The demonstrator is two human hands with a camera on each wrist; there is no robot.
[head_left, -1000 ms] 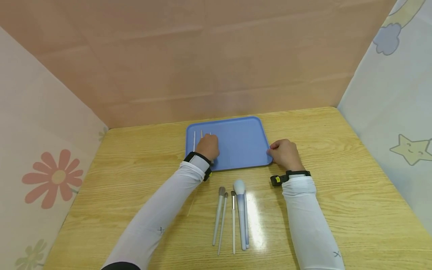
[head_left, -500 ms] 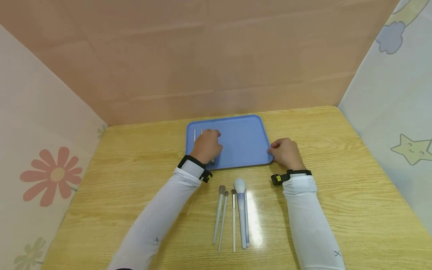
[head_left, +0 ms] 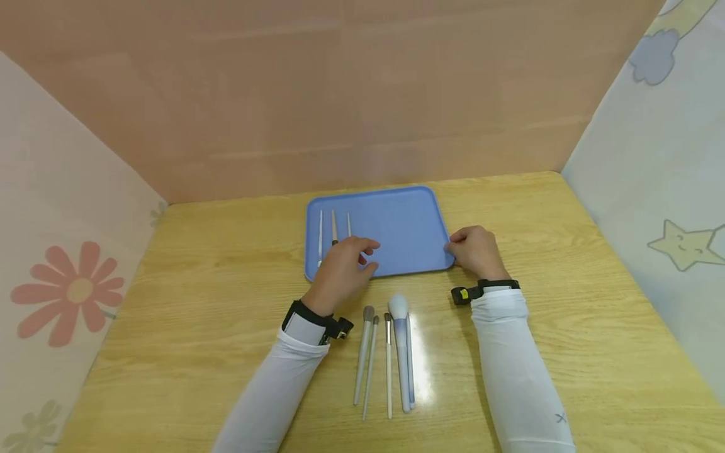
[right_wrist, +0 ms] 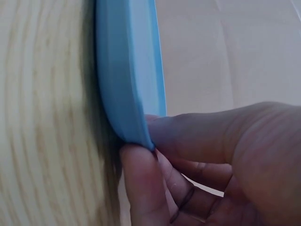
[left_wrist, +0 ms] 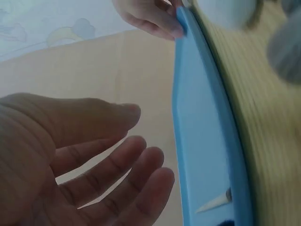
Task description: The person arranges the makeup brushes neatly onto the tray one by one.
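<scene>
Head view: a person's two hands work at a flat blue plastic tray (head_left: 396, 220) on a pale wooden table (head_left: 566, 327).
Left hand (head_left: 344, 272): hovers over the tray's near left corner, fingers loosely spread and holding nothing; the left wrist view shows the bare palm and relaxed fingers (left_wrist: 117, 174).
Right hand (head_left: 474, 250): pinches the tray's near right corner between thumb and fingertips; the right wrist view shows the blue rim (right_wrist: 124, 84) caught between them.
Three slim pale brushes (head_left: 334, 229): lie side by side on the left part of the tray, long axes running away from the person, just beyond the left hand's fingertips.
Row of five makeup brushes with pale blue-grey handles (head_left: 387, 358): lies on the table just near of the tray, between the two forearms, heads toward the tray, handles toward the person.
Largest brush with round fluffy head (head_left: 399, 308): closest to the tray's near edge.
Key relation: the row sits right of and nearer than the left hand, long axes parallel to the brushes on the tray; the free left hand is the closer one, while the right is occupied with the tray.
</scene>
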